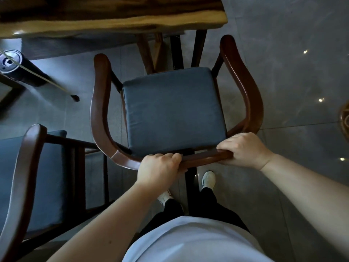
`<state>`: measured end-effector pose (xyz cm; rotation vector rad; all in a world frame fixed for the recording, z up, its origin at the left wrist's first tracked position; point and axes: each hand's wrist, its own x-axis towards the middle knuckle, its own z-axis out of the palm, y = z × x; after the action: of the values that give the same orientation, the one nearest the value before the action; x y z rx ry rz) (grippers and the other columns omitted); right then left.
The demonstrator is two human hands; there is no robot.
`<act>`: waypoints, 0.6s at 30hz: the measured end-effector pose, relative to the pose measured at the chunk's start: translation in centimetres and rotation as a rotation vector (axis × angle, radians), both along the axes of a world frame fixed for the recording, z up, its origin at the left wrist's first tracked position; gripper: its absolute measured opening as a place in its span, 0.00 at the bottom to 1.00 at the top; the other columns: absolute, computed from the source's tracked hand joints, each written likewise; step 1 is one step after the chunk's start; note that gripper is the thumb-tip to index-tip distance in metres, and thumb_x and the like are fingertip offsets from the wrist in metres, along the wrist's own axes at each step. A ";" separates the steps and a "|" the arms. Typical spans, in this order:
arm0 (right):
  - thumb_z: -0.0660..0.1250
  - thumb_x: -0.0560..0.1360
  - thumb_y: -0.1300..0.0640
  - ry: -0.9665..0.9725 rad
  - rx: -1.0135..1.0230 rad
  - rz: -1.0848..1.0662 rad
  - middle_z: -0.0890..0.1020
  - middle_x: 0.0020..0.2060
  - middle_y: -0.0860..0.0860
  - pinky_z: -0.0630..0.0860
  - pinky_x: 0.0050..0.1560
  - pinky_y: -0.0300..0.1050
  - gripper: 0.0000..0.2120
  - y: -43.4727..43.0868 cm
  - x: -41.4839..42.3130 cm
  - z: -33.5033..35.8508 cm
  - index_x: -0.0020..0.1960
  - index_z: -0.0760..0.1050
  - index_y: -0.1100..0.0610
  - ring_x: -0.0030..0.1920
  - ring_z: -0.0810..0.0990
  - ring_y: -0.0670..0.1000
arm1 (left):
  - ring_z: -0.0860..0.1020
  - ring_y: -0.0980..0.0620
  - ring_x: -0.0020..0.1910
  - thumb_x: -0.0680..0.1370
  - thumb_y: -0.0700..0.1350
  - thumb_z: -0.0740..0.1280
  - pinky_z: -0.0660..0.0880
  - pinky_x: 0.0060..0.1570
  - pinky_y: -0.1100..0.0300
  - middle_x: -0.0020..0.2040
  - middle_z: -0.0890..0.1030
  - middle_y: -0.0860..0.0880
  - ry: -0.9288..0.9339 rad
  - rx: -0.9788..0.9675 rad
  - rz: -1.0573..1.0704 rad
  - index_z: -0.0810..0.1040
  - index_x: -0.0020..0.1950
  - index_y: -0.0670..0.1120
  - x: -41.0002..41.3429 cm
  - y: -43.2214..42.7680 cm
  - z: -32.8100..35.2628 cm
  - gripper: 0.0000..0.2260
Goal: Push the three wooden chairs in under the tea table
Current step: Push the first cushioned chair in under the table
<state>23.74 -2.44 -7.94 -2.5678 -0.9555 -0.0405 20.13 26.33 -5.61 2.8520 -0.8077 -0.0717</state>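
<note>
A wooden armchair [100, 103] with a dark blue seat cushion [173, 108] stands right below me, facing the tea table [113, 23] at the top of the view. Both my hands grip its curved back rail: my left hand [158, 171] toward the rail's left, my right hand [245, 150] toward its right. The seat's front edge sits near the table legs, and the armrest tips reach just short of the tabletop edge. A second wooden chair [24, 176] with the same cushion stands at the lower left, close beside the first.
A dark cylindrical can [9, 62] with a thin stick across it sits at the left under the table edge. Grey tiled floor [292, 72] stretches to the right. A woven object [344, 118] shows at the right edge. My feet stand behind the chair.
</note>
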 end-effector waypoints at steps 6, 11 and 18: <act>0.64 0.70 0.34 0.015 -0.034 -0.056 0.82 0.31 0.47 0.75 0.27 0.47 0.19 5.0 0.8 -0.2 0.39 0.78 0.51 0.31 0.82 0.54 | 0.77 0.46 0.25 0.71 0.63 0.62 0.68 0.23 0.60 0.29 0.78 0.52 -0.028 0.055 -0.028 0.75 0.37 0.48 3.1 5.2 0.3 0.18; 0.64 0.72 0.37 -0.023 -0.059 0.078 0.80 0.28 0.49 0.72 0.25 0.44 0.20 6.9 3.5 0.4 0.37 0.77 0.54 0.27 0.80 0.54 | 0.77 0.47 0.25 0.66 0.60 0.74 0.68 0.23 0.60 0.29 0.78 0.52 -0.029 0.125 -0.032 0.77 0.37 0.48 5.8 7.2 1.2 0.16; 0.76 0.68 0.41 -0.023 -0.201 0.110 0.81 0.27 0.51 0.73 0.26 0.46 0.17 3.2 6.9 0.9 0.37 0.77 0.54 0.27 0.81 0.57 | 0.76 0.46 0.24 0.63 0.59 0.76 0.63 0.24 0.61 0.27 0.76 0.51 -0.039 0.092 0.055 0.72 0.34 0.48 6.7 2.7 0.7 0.18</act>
<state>30.59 0.81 -7.04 -2.6951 -1.1616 0.0599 26.86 29.08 -4.96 2.9693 -0.7512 -0.0474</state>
